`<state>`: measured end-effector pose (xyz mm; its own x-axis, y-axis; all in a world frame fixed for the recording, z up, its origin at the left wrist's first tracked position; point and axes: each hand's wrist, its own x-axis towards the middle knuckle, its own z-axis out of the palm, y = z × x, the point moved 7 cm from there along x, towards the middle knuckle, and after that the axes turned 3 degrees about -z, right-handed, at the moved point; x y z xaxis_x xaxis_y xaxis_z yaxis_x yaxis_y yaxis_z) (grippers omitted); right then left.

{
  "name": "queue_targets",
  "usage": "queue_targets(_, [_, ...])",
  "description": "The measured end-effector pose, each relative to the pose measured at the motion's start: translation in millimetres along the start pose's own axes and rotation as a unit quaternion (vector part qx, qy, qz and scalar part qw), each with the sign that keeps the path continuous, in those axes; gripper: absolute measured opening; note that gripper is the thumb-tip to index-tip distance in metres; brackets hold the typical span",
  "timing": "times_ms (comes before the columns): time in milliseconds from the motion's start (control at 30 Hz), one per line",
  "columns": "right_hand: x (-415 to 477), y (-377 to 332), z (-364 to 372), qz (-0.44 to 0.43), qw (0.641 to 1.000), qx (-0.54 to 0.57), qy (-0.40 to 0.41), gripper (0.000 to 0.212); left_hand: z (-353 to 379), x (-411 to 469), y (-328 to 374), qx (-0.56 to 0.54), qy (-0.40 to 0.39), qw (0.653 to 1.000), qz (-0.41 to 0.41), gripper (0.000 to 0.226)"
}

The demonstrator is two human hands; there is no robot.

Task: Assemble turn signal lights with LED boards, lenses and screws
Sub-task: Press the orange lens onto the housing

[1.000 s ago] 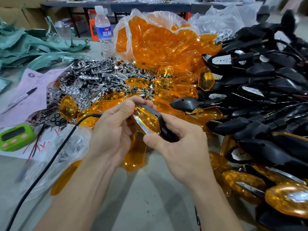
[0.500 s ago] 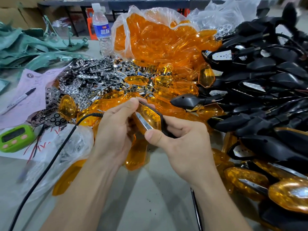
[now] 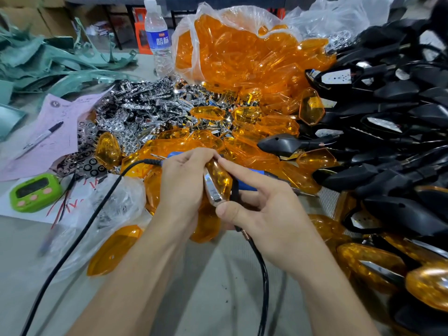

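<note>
A turn signal light (image 3: 218,183) with an amber lens, a chrome strip and a black housing is held between both hands, its tip pointing toward me. My left hand (image 3: 179,187) grips its left side with curled fingers. My right hand (image 3: 264,214) cradles the housing, thumb on the tip and index finger stretched along the top. Its black wire (image 3: 260,267) hangs down below my right hand. A blue electric screwdriver (image 3: 247,183) lies across behind the hands, its black cable (image 3: 101,209) running off to the lower left.
Loose amber lenses (image 3: 261,127) and a full bag of them (image 3: 232,49) fill the middle. Chrome reflectors (image 3: 145,110) lie left of them and black housings (image 3: 388,141) are piled on the right. A green timer (image 3: 34,192), pink paper with a marker (image 3: 46,134) and a water bottle (image 3: 157,40) stand left.
The light has been turned from lying sideways to pointing its tip toward me. My right index finger has stretched out over its top. The blue screwdriver now shows behind the hands.
</note>
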<state>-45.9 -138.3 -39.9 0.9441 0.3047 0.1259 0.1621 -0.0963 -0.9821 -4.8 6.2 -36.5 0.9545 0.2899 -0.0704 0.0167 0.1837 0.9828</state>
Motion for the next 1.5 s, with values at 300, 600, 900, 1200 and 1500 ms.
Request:
queue_targets(300, [-1.9,-2.5,1.4,0.003,0.998,0.055,0.016,0.068,-3.5,-7.6,2.0,-0.010,0.021,0.999,0.022,0.019])
queue_targets(600, [-1.8,5.4,3.2,0.063,0.991,0.121,0.011,0.071,-2.4,0.4,9.0,0.055,0.018,0.995,0.075,0.023])
queue_targets(900, [-2.3,6.3,10.7,0.064,0.993,0.100,0.014,0.038,-6.3,-1.3,14.8,0.165,0.043,0.973,0.155,0.023])
queue_targets(1200, [-3.5,9.1,14.0,0.106,0.968,0.226,0.010,0.022,-10.2,-4.6,20.1,0.182,0.056,0.965,0.179,0.027])
queue_targets(1500, [-6.7,0.6,9.0,0.169,0.794,0.582,-0.047,0.045,29.0,-18.6,2.9,-0.057,-0.333,0.941,-0.034,0.047])
